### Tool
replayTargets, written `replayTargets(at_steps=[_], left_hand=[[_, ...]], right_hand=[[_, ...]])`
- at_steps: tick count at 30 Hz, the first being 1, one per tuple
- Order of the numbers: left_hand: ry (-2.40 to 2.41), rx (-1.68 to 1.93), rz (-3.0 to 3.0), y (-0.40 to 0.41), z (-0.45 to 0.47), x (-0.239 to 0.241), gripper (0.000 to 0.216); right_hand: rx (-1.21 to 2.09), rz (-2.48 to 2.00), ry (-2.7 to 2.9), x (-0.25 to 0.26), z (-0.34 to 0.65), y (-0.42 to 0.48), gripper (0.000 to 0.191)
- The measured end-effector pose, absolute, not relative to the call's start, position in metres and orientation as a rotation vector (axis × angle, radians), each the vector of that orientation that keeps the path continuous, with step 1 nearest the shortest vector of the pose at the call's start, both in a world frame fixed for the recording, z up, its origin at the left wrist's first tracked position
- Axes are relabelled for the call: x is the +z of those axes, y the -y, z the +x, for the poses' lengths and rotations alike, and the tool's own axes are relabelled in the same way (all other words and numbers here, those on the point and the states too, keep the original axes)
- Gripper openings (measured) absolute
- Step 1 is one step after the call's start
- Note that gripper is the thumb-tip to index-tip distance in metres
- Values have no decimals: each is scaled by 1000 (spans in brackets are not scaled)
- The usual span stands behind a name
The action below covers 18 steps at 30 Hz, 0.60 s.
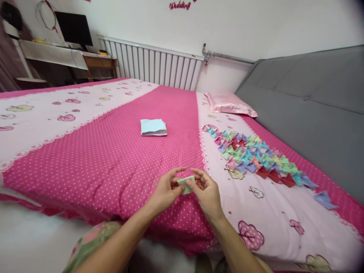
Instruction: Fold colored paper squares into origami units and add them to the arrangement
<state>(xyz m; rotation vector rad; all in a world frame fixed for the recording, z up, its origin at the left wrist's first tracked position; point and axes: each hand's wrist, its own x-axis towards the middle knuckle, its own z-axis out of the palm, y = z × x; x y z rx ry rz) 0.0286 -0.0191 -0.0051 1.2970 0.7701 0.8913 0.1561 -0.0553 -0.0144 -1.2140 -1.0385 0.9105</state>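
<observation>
Both my hands meet over the near edge of the bed. My left hand (166, 190) and my right hand (207, 192) pinch a small folded piece of pale green paper (186, 184) between their fingertips. To the right of my hands, many folded paper pieces (253, 156) in several colours lie in rows on the pink and white bedsheet (113, 159). A stack of square paper sheets (153, 127), light blue on top, rests farther away near the middle of the bed.
A pink satin pillow (229, 104) lies at the far right by a grey padded headboard (313, 110). A white radiator (153, 64) lines the far wall. A desk with a dark monitor (73, 29) stands at the back left.
</observation>
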Motion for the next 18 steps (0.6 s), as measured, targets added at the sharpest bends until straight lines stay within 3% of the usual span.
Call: replayTargets(at_steps=[4, 11, 18], left_hand=[[-833, 888, 1363, 18, 30, -8, 47], [-714, 629, 1211, 18, 32, -18, 37], [-742, 713, 1177, 18, 34, -15, 40]], right_hand=[[1009, -1198, 1045, -17, 159, 55, 23], [1070, -1125, 780, -20, 163, 51, 24], [720, -1257, 1067, -17, 166, 54, 16]])
